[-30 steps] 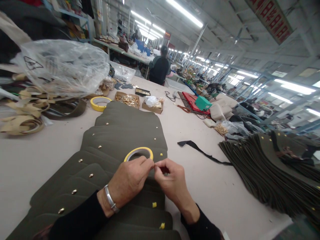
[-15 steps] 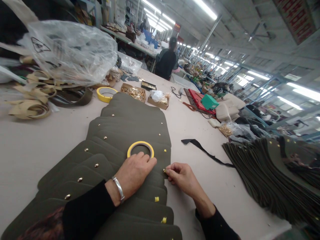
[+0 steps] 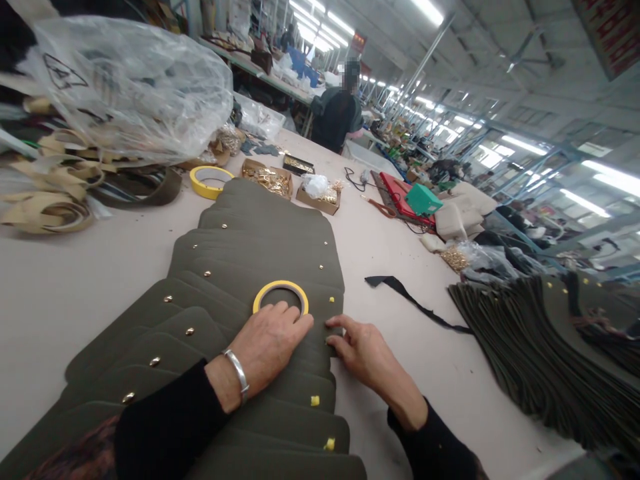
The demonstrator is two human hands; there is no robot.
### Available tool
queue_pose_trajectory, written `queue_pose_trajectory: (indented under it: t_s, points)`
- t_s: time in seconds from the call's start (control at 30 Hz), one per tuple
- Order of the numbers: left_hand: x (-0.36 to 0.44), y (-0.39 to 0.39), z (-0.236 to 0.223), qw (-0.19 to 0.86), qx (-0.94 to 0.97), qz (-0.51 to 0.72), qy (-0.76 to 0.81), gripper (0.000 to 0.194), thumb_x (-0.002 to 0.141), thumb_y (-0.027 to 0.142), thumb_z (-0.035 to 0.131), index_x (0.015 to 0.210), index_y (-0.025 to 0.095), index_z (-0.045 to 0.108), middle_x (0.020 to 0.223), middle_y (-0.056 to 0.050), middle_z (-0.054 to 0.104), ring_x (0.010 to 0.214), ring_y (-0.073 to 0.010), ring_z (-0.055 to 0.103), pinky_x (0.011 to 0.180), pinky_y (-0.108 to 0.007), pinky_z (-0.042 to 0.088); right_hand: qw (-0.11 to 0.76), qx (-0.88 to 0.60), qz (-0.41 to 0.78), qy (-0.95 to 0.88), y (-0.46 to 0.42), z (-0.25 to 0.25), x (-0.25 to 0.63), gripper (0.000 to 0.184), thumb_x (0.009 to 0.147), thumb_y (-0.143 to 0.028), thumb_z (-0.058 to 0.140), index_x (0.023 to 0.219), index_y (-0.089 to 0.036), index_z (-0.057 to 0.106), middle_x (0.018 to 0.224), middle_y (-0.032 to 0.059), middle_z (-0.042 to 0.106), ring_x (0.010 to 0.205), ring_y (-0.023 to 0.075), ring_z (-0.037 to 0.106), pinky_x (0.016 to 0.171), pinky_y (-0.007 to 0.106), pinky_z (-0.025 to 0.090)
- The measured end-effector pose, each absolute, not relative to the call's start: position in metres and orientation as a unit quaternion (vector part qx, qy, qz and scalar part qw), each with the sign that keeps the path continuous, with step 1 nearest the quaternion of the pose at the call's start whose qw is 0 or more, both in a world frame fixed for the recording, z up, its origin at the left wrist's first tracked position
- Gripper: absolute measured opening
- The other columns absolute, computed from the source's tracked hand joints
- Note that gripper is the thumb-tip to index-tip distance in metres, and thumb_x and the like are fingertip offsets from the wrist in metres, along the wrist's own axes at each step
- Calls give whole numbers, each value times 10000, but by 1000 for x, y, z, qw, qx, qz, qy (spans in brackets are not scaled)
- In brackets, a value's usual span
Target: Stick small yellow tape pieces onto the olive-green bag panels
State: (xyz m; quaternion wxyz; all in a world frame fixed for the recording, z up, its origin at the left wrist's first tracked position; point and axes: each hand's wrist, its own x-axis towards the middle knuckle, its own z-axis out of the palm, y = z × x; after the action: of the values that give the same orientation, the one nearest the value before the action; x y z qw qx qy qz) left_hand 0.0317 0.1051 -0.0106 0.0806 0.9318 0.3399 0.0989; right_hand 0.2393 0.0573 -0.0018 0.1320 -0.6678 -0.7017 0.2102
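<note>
Overlapping dark olive fabric panels (image 3: 280, 233) run up the table in front of me. Small gold studs (image 3: 190, 331) dot their left side, and bits of yellow tape (image 3: 315, 401) cover spots along the right edge. My left hand (image 3: 270, 347) rests on the panels with its fingers closed over the near rim of a yellow tape roll (image 3: 281, 285). At the right edge of the panels is my right hand (image 3: 367, 350), thumb and index finger apart, their tips touching or just above the fabric. The spot beneath those fingertips is mostly hidden.
A thick stack of olive panels (image 3: 515, 333) lies at right, beside a black strip (image 3: 415, 303). Farther back stand boxes of gold hardware (image 3: 265, 177), another tape roll (image 3: 210, 181) and a big plastic bag (image 3: 135, 93). A person (image 3: 337, 113) is at the far end.
My right thumb and index finger, pinched on a small gold stud at the panel edge before, have spread apart. The left hand keeps its hold on the tape roll. The view has shifted slightly.
</note>
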Motion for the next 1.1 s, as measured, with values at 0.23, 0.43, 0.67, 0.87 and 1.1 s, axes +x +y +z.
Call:
queue_pose_trajectory:
  t_s: [0.23,0.43,0.67,0.87,1.1]
  points:
    - [31,106,-7,91,932,111,332,176,959,189,384,902,197,551,850,-50,596,776,-226,508,685,-362,425,131,-526,113,-833,47,5,253,163,921,-133,477,912,-186,631,827,54,652,753,168,615,697,264,489]
    - [28,109,-5,130,928,155,314,198,975,211,351,918,189,540,876,-49,591,819,-210,519,720,-341,443,0,-513,75,-855,57,8,237,200,899,-113,468,829,-146,653,792,83,664,727,183,618,703,272,483]
    - [26,113,-6,149,920,223,286,199,975,213,348,909,193,535,841,-33,595,805,-195,563,740,-336,471,-2,-674,188,-715,75,17,221,197,727,-98,514,629,-158,675,620,38,680,584,140,600,548,228,376]
    - [23,112,-5,167,900,298,273,203,969,197,374,983,205,576,902,-23,676,847,-151,642,780,-269,516,51,-613,460,-640,58,21,237,245,766,-98,469,759,-147,709,588,-7,638,499,106,571,459,186,387]
    - [26,108,-1,178,885,342,262,412,970,231,423,1379,219,385,1270,-23,634,1114,-119,620,968,-217,481,371,-564,221,-703,50,28,219,157,847,-165,582,963,-171,687,827,36,690,700,135,616,670,247,493]
